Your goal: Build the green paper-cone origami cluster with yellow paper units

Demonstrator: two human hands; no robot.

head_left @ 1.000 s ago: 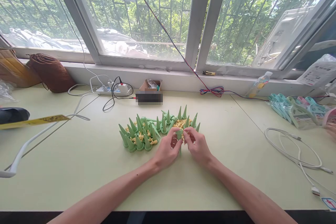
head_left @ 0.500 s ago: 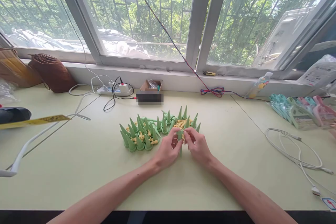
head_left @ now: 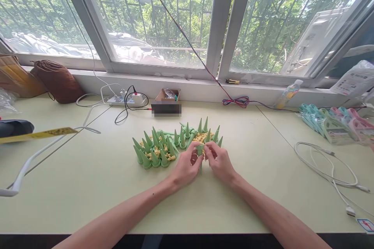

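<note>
Between my two hands is a green plastic watering spike [head_left: 200, 150], its wide end up and its thin tip down. My left hand [head_left: 187, 166] is closed around it, thumb and forefinger on the collar. My right hand [head_left: 221, 162] pinches at the spike's right side, where a bit of a small yellow valve [head_left: 203, 157] shows below the fingertips; the rest is hidden. Left of my hands several green spikes [head_left: 156, 158] stand tip up, with yellow valves [head_left: 157, 151] among them. Behind my hands lie a pile of yellow valves [head_left: 201, 137] and more spikes [head_left: 215, 135].
At the back stand a small open carton [head_left: 161, 95], a dark blurred box [head_left: 166, 109] and a power strip [head_left: 128, 100]. A bottle [head_left: 288, 94], packaged pastel clips [head_left: 336, 124] and white cables [head_left: 324, 171] are on the right. A white tube [head_left: 23, 175] crosses the left.
My hands stay at the spike with almost the same grip. The view has shifted very slightly; nothing else has visibly moved.
</note>
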